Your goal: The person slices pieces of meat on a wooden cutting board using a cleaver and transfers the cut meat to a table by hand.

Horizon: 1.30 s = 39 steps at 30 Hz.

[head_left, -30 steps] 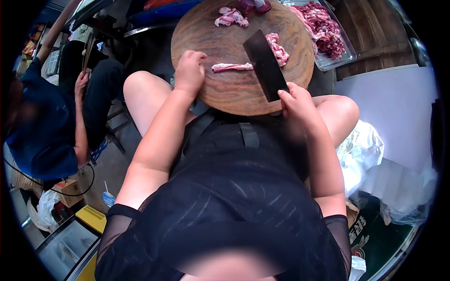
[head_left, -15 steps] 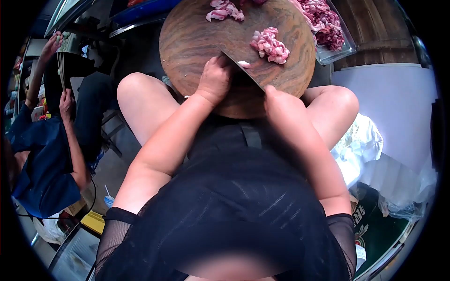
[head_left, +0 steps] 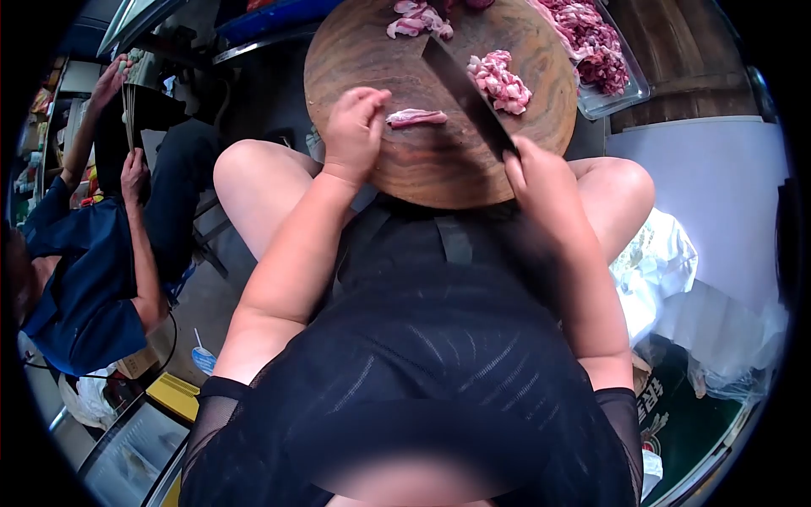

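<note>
My right hand [head_left: 534, 169] grips the handle of a dark, broad-bladed cleaver [head_left: 465, 89]. Its blade slants up and left over a round wooden chopping board [head_left: 346, 51]. My left hand [head_left: 356, 131] is over the board's left edge, fingers loosely bent and holding nothing. Just right of those fingertips lies a thin strip of pink and white meat [head_left: 416, 117]. Beyond the blade sits a heap of cut meat pieces [head_left: 503, 83], partly behind the cleaver. More pale meat pieces [head_left: 418, 19] lie near the board's far edge.
At the far right, a clear plastic tray [head_left: 638, 91] holds a pile of chopped meat [head_left: 598, 51]. A co-worker [head_left: 89, 279] sits at left, holding thin sticks [head_left: 129, 110]. White plastic bags [head_left: 659, 262] lie to my right, beside a pale panel [head_left: 701, 194].
The cleaver has lifted and swung up and right, away from my left hand. My left hand has moved left and let go, exposing the meat strip. The view has shifted slightly.
</note>
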Tool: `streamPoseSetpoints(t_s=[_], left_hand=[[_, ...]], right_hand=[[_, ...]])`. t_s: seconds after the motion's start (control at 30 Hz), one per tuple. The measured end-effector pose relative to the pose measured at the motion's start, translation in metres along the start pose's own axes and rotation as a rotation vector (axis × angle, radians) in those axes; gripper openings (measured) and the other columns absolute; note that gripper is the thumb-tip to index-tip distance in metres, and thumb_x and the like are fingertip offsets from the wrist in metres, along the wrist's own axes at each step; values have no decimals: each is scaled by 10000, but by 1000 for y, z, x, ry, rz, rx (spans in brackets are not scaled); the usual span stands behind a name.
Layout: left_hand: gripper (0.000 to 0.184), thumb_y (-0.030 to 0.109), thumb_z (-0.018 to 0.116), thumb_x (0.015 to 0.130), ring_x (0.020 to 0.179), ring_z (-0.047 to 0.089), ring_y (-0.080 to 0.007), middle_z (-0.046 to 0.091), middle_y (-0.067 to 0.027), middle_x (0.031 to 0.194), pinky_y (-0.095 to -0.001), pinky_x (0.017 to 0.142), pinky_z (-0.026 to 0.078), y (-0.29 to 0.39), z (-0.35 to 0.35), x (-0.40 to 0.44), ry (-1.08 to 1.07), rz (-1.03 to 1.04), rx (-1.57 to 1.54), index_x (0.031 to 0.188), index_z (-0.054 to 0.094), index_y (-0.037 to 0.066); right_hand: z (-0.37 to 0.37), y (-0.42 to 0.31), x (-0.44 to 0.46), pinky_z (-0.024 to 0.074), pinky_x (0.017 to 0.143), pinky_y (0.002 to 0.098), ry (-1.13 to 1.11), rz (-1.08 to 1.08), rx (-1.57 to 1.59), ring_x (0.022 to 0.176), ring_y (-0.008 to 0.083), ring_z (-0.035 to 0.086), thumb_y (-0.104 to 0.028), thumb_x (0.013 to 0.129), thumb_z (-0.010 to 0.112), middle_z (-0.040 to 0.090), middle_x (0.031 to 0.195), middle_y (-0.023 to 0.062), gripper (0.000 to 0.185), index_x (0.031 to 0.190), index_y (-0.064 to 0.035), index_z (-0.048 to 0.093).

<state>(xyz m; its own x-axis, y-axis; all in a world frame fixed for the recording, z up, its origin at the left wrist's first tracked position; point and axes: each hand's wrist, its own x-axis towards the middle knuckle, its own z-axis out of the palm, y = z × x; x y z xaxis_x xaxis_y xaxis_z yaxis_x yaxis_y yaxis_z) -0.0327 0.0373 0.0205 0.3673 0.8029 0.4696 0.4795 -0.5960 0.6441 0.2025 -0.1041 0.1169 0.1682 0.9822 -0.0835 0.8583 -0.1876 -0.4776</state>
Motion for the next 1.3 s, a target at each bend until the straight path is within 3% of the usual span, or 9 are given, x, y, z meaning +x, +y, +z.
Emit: streamPoseSetpoints(t_s=[0.27, 0.43, 0.5, 0.63, 0.7, 0.87, 1.0, 1.17, 1.3], left_hand=[[135, 70, 647, 786, 828, 589, -288, 606, -84, 900, -387, 736, 495, 8, 29, -1, -102, 356, 142, 911, 698, 83], [237, 70, 602, 792, 845, 594, -294, 616, -85, 928, -396, 755, 501, 6, 34, 2, -143, 339, 82, 991, 719, 126], [268, 74, 598, 784, 881, 606, -298, 636, -80, 962, -390, 787, 507, 10, 34, 0, -220, 40, -155, 996, 735, 164], [247, 73, 603, 773, 904, 619, -308, 651, -75, 986, -400, 803, 516, 0, 43, -3, -34, 317, 198, 951, 746, 167], [265, 75, 600, 778, 913, 623, -317, 656, -80, 998, -422, 816, 515, -2, 37, -7, -227, 254, 239, 992, 733, 154], [340, 51, 722, 753, 960, 593, -354, 615, -139, 1080, -404, 864, 500, 12, 16, -2, -82, 28, 23, 1089, 675, 68], [375, 93, 764, 730, 998, 581, -338, 613, -134, 1074, -393, 880, 490, 4, -2, -10, -144, 46, 113, 1088, 668, 37], [75, 123, 656, 808, 821, 600, -355, 644, -111, 899, -450, 734, 508, -6, 13, -12, -170, 136, 208, 850, 715, 102], [104, 97, 631, 814, 849, 606, -358, 648, -113, 918, -451, 741, 512, -8, 17, -7, -122, 167, 180, 872, 717, 98]], right_hand=[[11, -14, -24, 536, 661, 461, 30, -104, -74, 764, 351, 672, -165, 931, 507, 678, 813, 179, 186, 1032, -43, 605], [15, -28, -16, 541, 653, 486, -128, -94, -177, 736, 371, 678, -82, 878, 475, 666, 765, 201, 108, 896, -7, 551], [18, -38, -5, 555, 644, 468, -190, -79, -183, 739, 364, 691, -63, 866, 468, 673, 761, 220, 125, 858, 7, 571], [42, -53, 47, 560, 672, 463, -129, -151, -164, 760, 360, 696, -84, 867, 484, 686, 801, 225, 164, 862, 1, 625], [40, -54, 72, 554, 718, 474, -144, -162, -162, 803, 359, 694, -111, 878, 491, 693, 841, 215, 180, 889, -15, 642], [33, -23, 66, 507, 752, 520, 69, -85, -75, 810, 420, 651, -208, 924, 519, 671, 863, 233, 254, 1094, -59, 634], [13, -26, 15, 524, 719, 505, 26, -107, -44, 823, 383, 670, -175, 913, 497, 683, 851, 212, 193, 992, -37, 608], [20, -30, -13, 532, 684, 494, -84, -160, -118, 780, 381, 674, -121, 909, 476, 677, 800, 199, 140, 938, -29, 577], [22, -42, -7, 542, 661, 486, -183, -169, -166, 763, 386, 681, -53, 850, 467, 677, 774, 202, 128, 890, 3, 574]])
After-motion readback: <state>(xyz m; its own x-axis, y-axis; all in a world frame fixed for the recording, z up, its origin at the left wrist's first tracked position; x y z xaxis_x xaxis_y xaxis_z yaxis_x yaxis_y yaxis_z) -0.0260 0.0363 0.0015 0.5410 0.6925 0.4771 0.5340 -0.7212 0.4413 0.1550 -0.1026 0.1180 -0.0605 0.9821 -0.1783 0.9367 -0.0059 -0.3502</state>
